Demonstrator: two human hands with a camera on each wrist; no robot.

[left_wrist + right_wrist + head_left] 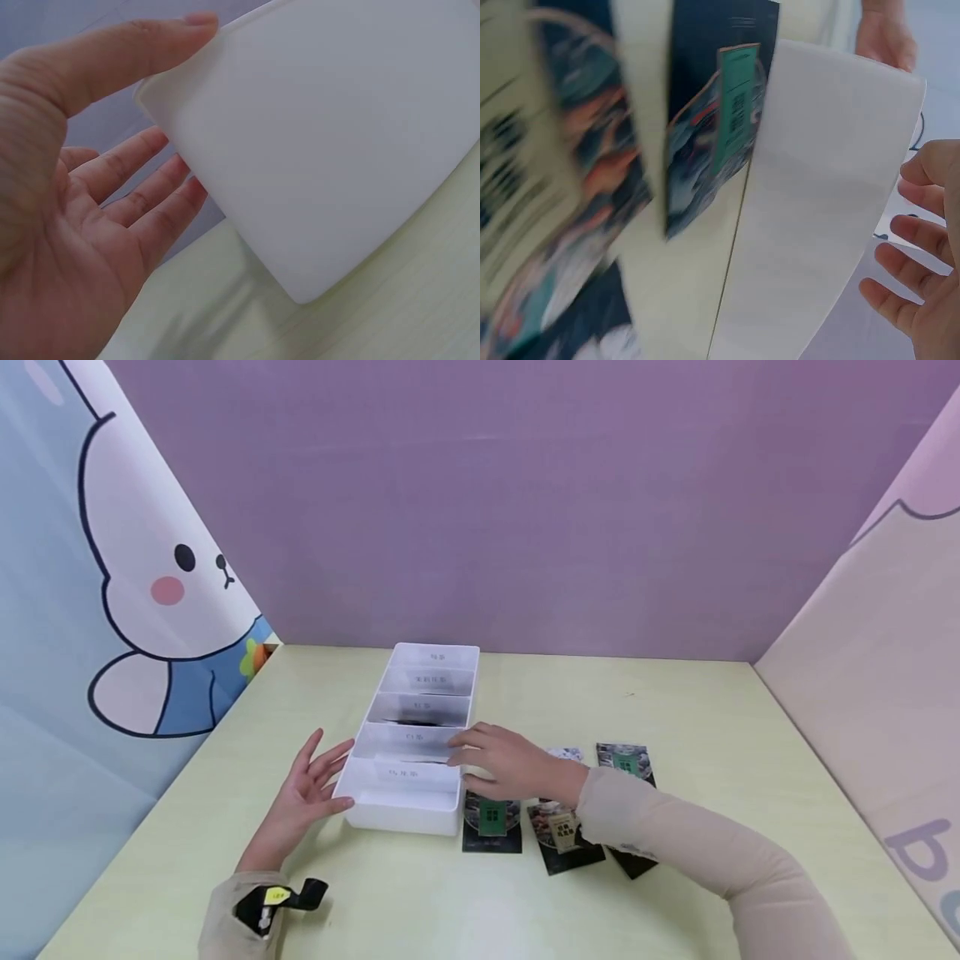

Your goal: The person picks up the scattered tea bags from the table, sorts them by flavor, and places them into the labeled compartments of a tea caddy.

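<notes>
A: Where are those fingers sitting now?
B: The right hand (510,764) is hovering with fingers loosely apart, pinching nothing, at the right rim of the white divided box (401,818). The left hand (300,797) is spreading its fingers, touching the box's left edge.
A: And the nearest packet?
B: The green-labelled packet (492,818) is lying just right of the box, nearward of the right fingers, its long axis running roughly along the box's. The right hand is being the nearer one.

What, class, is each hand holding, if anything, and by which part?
Nothing appears gripped. The left hand only touches the white box at its near left corner; the right hand, by the box's right rim, looks empty.
</notes>
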